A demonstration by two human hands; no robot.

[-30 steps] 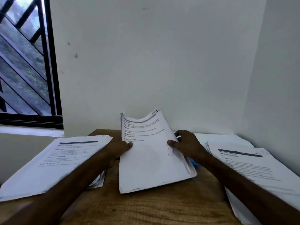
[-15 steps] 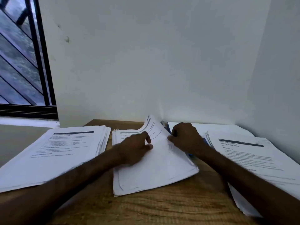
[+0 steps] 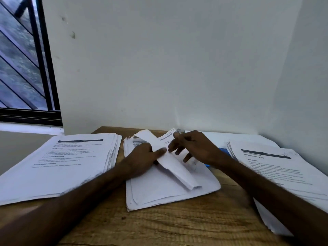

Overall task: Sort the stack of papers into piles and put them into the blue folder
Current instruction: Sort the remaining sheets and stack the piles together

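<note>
Top sheet [image 3: 177, 173] curls up off the middle stack [image 3: 159, 192], mid table [image 3: 177, 228]. Left hand [image 3: 143, 158] pinches it under the thumb; right hand [image 3: 195, 148] at its far corner, fingers splayed, grip unclear. Blue folder [image 3: 222, 150] peeks out behind. Step: sorting. Next, likely: read the header, carry it to left pile [image 3: 71, 157] or right pile [image 3: 275, 166]

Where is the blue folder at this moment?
Head view: only a sliver of the blue folder shows right of centre, behind the right hand, between the middle stack and the right-side pile.
</note>
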